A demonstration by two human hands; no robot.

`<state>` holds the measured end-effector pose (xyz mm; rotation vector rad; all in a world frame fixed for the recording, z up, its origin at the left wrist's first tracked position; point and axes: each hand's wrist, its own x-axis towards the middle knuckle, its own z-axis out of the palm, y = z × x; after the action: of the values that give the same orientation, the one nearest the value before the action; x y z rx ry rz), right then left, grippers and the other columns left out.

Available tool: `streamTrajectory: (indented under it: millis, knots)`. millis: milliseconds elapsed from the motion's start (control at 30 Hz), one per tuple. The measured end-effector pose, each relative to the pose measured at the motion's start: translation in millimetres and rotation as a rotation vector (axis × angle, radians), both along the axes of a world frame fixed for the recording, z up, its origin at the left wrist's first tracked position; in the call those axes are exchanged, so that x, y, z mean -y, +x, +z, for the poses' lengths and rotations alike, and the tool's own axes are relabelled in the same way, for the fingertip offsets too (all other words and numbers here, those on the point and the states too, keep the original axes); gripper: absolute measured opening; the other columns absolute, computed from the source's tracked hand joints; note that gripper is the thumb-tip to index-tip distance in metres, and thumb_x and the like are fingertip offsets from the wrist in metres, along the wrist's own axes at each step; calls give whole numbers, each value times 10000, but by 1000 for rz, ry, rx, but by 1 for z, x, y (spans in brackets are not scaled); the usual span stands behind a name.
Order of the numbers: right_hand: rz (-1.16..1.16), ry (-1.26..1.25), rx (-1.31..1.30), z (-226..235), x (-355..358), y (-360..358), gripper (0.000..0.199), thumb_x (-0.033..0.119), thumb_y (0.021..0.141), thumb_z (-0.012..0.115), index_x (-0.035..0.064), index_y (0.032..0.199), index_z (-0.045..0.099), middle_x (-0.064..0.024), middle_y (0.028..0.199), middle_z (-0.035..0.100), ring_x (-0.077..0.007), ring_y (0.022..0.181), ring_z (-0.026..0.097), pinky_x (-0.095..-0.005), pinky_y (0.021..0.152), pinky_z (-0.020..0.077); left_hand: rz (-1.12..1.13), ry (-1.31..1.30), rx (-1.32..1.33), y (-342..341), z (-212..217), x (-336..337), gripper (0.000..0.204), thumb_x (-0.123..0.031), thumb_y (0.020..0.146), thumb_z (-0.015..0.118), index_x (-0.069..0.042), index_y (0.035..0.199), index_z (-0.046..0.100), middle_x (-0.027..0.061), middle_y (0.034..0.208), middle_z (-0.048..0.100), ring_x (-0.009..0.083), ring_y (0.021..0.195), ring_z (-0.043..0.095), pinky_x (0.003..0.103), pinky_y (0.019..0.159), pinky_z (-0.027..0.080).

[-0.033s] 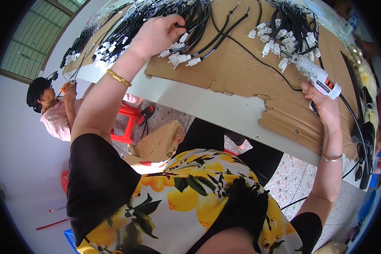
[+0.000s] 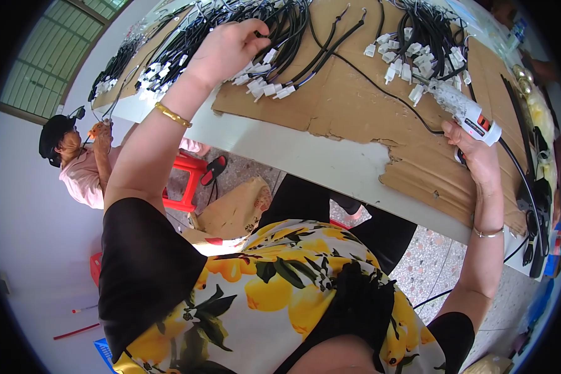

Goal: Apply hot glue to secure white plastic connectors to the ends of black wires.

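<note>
My left hand [image 2: 227, 53] is over the big pile of black cables [image 2: 193, 37] at the back left, thumb and forefinger closed on a black cable. White connectors [image 2: 265, 87] on cable ends lie just beside that hand, on the cardboard. On the right, my right hand [image 2: 477, 153] grips a white heat gun [image 2: 480, 124] with an orange switch. Its whitish, rough-wrapped nozzle points up and left, close to a second bunch of black cables [image 2: 439, 31] with white connectors [image 2: 421, 59]. Two separate black cables [image 2: 333, 47] lie between the piles.
Torn cardboard [image 2: 343, 112] covers much of the white table [image 2: 280, 146]. A black cord [image 2: 517, 165] trails from the heat gun's back end. At the left, a person [image 2: 81, 156] in a black cap holds something orange near a red stool [image 2: 184, 181]. A cardboard box [image 2: 230, 212] is on the floor.
My left hand has shifted very slightly to the left, and the connectors beside it have moved a little. The right hand and heat gun look still.
</note>
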<state>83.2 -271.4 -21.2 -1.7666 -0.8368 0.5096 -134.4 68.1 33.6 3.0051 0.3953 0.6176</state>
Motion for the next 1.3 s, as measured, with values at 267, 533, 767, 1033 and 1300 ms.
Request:
streamTrajectory:
  millis: [267,533,767,1033,1300]
  knots:
    - [29,-66,30,10,-8,-5,191,63,707,631,7,887,598,-26,777,623,-91,710,560,-222,639,442,-201,-193,272,29,-4,38,167,-91,743,626,-26,890,582,103,767,619,230,694,601,296,621,468]
    - [-41,29,-71,12,-5,-1,240,69,716,638,-5,937,578,-48,827,622,-97,727,566,-225,651,458,-466,-304,439,83,-11,141,96,-42,718,616,-36,812,598,83,776,617,219,686,588,291,569,470]
    - [-58,156,-44,15,-4,3,266,169,742,656,20,953,592,-21,827,607,-83,714,539,-220,630,434,-580,-487,549,109,-24,184,150,-34,686,650,-39,821,584,69,746,611,198,673,585,283,635,457]
    - [-168,343,586,-9,-9,20,227,207,697,646,10,745,542,-109,672,518,-243,607,536,-339,541,426,-779,179,758,120,-23,239,136,-77,658,671,-69,766,590,14,658,507,179,638,478,339,656,415]
    - [-99,290,707,-7,-6,17,173,133,684,587,16,799,534,-107,746,524,-279,696,534,-337,600,424,-845,200,816,131,-26,245,123,-56,621,682,-50,668,569,3,636,462,174,623,445,318,579,400]
